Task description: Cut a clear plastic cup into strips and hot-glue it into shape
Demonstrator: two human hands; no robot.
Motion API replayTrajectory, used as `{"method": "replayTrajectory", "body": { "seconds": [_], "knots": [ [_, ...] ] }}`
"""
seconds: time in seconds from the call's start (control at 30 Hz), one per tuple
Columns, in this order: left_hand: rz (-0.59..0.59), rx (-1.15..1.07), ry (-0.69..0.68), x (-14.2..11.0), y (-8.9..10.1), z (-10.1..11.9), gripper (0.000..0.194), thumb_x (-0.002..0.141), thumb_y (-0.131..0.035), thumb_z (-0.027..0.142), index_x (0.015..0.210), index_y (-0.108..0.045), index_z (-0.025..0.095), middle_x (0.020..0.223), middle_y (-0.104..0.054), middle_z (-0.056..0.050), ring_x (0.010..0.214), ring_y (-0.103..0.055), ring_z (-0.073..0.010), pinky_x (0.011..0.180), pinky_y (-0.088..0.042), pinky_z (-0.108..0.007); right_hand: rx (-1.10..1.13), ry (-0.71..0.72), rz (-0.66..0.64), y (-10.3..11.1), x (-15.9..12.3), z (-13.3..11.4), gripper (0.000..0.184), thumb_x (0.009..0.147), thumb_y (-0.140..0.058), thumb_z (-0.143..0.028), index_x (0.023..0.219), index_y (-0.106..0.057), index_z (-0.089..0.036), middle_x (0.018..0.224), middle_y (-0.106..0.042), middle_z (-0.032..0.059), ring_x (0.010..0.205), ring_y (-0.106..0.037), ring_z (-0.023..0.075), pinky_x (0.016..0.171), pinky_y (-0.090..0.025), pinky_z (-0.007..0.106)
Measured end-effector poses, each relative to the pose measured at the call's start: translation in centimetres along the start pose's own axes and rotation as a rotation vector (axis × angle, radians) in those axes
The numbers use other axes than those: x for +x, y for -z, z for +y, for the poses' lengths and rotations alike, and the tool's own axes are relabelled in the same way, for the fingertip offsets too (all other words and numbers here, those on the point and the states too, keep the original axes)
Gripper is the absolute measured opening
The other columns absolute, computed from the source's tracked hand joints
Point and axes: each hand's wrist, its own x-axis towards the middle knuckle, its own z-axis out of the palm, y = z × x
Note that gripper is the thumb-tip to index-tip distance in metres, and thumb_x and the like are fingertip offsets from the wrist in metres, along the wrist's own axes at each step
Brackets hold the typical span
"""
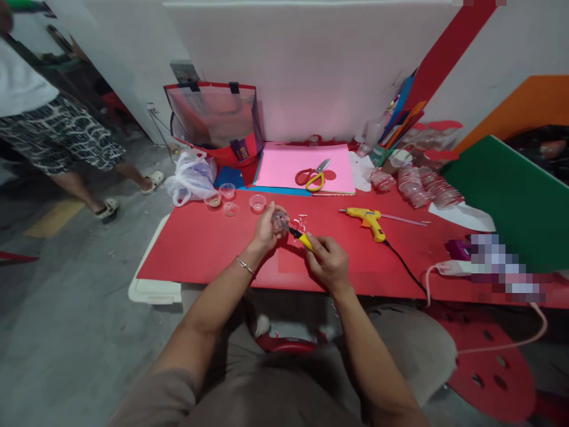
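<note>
Closed around a small clear plastic cup (280,222), my left hand (267,228) holds it above the red table, with the cup's opening tilted toward my right side. My right hand (329,261) grips a yellow-and-black craft knife (303,237), whose tip meets or reaches into the cup; the exact contact is too small to tell. Small pale scraps (301,222) lie on the red surface just beyond the knife. To the left of the held cup stands another clear cup (258,204), with several more small cups and lids farther left.
A yellow glue gun (367,220) lies at right, its cord running off the front edge. Scissors (315,177) rest on pink sheets (275,166). Stacked clear cups (413,185), a mesh bag (217,118) and a plastic bag (191,178) stand behind. A person (57,130) is at far left.
</note>
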Motion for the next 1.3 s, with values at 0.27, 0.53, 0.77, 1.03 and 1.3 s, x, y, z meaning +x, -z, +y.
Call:
{"method": "replayTrajectory", "body": {
  "seconds": [0.27, 0.53, 0.77, 1.03, 1.3],
  "knots": [
    [0.056, 0.051, -0.115, -0.3, -0.3, -0.1, 0.05, 0.094, -0.064, 0.065, 0.079, -0.058, 0.018, 0.067, -0.062, -0.001, 0.04, -0.047, -0.0056, 0.035, -0.021, -0.017, -0.007, -0.016, 0.021, -0.1, 0.1, 0.0, 0.042, 0.097, -0.067, -0.022, 0.139, -0.07, -0.025, 0.1, -0.073, 0.0067, 0.084, -0.065, 0.0163, 0.074, -0.049, 0.027],
    [0.108, 0.097, -0.205, -0.1, -0.7, -0.4, 0.049, 0.095, -0.061, 0.067, 0.081, -0.058, 0.019, 0.066, -0.062, 0.001, 0.04, -0.047, -0.0068, 0.035, -0.026, -0.019, 0.002, -0.01, 0.017, 0.0, 0.3, -0.2, 0.042, 0.097, -0.067, -0.023, 0.138, -0.07, -0.026, 0.099, -0.074, 0.0069, 0.083, -0.066, 0.0164, 0.073, -0.05, 0.027],
    [0.087, 0.08, -0.217, -0.2, -0.5, -0.6, 0.051, 0.093, -0.062, 0.07, 0.081, -0.058, 0.02, 0.068, -0.063, 0.001, 0.039, -0.046, -0.0066, 0.035, -0.027, -0.02, 0.045, -0.033, -0.015, -0.2, 0.3, -0.1, 0.04, 0.1, -0.064, -0.023, 0.139, -0.069, -0.025, 0.095, -0.072, 0.0055, 0.083, -0.064, 0.0167, 0.072, -0.049, 0.027],
    [0.085, 0.045, -0.218, -0.2, -0.7, -0.8, 0.05, 0.097, -0.06, 0.066, 0.077, -0.056, 0.02, 0.058, -0.057, 0.003, 0.033, -0.034, -0.0041, 0.033, -0.02, -0.02, -0.004, -0.02, -0.003, -0.3, 0.2, 0.0, 0.04, 0.1, -0.064, -0.022, 0.14, -0.068, -0.023, 0.094, -0.071, 0.0059, 0.084, -0.063, 0.0178, 0.074, -0.048, 0.028],
    [0.151, -0.007, -0.206, -0.2, -0.6, -0.3, 0.051, 0.094, -0.062, 0.068, 0.079, -0.055, 0.02, 0.064, -0.063, 0.001, 0.036, -0.049, -0.0072, 0.034, -0.021, -0.02, -0.096, -0.125, 0.157, -0.3, 0.1, 1.1, 0.049, 0.098, -0.065, -0.02, 0.147, -0.064, -0.027, 0.09, -0.071, 0.0053, 0.078, -0.062, 0.0176, 0.07, -0.045, 0.029]
  ]
}}
